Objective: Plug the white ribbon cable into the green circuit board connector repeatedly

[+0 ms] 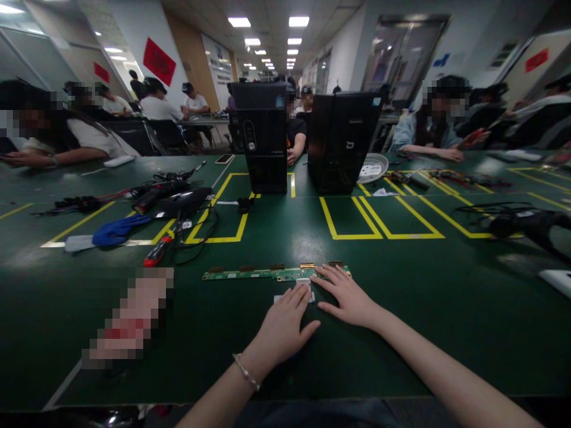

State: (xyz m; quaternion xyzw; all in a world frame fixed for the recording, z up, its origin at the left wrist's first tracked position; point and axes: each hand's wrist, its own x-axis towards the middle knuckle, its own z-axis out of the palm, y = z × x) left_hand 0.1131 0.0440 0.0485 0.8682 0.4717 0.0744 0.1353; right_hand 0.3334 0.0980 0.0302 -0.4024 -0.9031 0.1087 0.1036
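A long, narrow green circuit board (241,274) lies crosswise on the green table, with several copper-coloured tabs along its far edge. My left hand (285,321) lies flat just in front of it, fingers stretched over a small white piece (303,282) at the board's near edge. Part of that white piece is hidden under the fingertips, so its kind does not show. My right hand (345,295) rests palm down with spread fingers, its fingertips on the right part of the board. Neither hand grips anything.
Two black computer towers (267,148) stand ahead. On the left lie a red-and-black screwdriver (157,252), a blue cloth-like item (118,230), cables and a blurred-out patch. Black cabled gear (521,223) lies at right beyond yellow tape outlines. People sit around the table.
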